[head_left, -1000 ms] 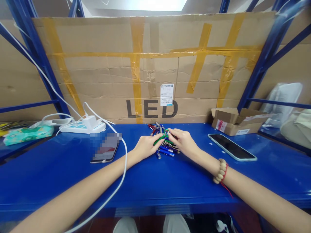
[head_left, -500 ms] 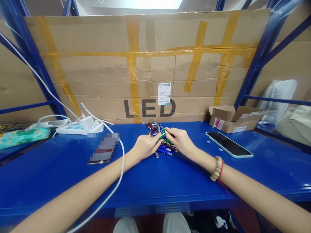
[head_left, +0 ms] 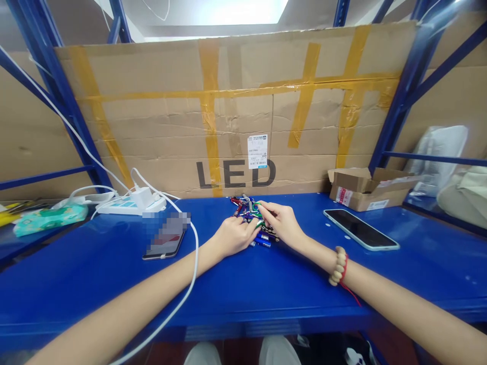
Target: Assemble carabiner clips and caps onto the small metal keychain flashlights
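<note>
In the middle of the blue shelf lies a pile of small shiny metal tubes (head_left: 263, 242), blue, red and silver, some with clips. My left hand (head_left: 236, 236) is closed at the pile's left and front, its thumb and fingers pinching a small green metal tube (head_left: 260, 223), mostly covered by the fingertips. My right hand (head_left: 283, 221) is closed too, pinching a green carabiner clip (head_left: 257, 204) between thumb and forefinger above the pile. Whether clip and tube are joined I cannot make out. Red pieces (head_left: 236, 204) lie behind my left hand.
A phone (head_left: 163, 241) lies left, under a white cable (head_left: 196, 253) that crosses my left forearm. Behind it sits a white power strip (head_left: 129, 204). At right are another phone (head_left: 361, 230) and an open cardboard box (head_left: 365, 192). A cardboard sheet (head_left: 171, 137) stands behind.
The view has tilted up slightly. My left hand has turned and moved a little down and right, covering more of the green tube and the pile. My right hand keeps its pinch.
</note>
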The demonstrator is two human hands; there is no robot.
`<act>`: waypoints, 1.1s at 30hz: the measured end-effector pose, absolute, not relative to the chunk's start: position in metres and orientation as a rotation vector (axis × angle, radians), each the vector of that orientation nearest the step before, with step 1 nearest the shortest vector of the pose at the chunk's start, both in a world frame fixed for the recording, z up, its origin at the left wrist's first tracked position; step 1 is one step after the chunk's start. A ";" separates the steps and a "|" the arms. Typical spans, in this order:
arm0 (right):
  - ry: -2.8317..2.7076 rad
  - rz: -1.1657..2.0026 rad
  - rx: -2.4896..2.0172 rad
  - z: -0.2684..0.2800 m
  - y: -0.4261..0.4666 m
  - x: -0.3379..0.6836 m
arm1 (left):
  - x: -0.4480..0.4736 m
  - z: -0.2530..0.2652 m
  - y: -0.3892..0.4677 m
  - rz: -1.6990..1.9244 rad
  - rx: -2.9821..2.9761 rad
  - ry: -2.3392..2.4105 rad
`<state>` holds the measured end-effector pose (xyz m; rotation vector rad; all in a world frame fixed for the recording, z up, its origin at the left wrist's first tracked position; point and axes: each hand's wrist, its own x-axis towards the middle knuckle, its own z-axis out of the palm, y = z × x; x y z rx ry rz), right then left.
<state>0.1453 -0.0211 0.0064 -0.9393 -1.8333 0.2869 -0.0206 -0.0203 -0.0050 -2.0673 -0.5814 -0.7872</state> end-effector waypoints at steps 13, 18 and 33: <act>-1.904 -0.044 -1.598 0.017 -0.001 0.185 | -0.030 -0.005 -0.006 -0.929 -2.306 -1.415; -1.916 -0.077 -1.474 0.014 -0.003 0.179 | -0.029 -0.005 -0.007 -0.926 -2.419 -1.265; -1.369 1.019 -1.077 0.012 -0.024 0.139 | -0.026 -0.013 -0.007 -0.931 -2.310 -0.804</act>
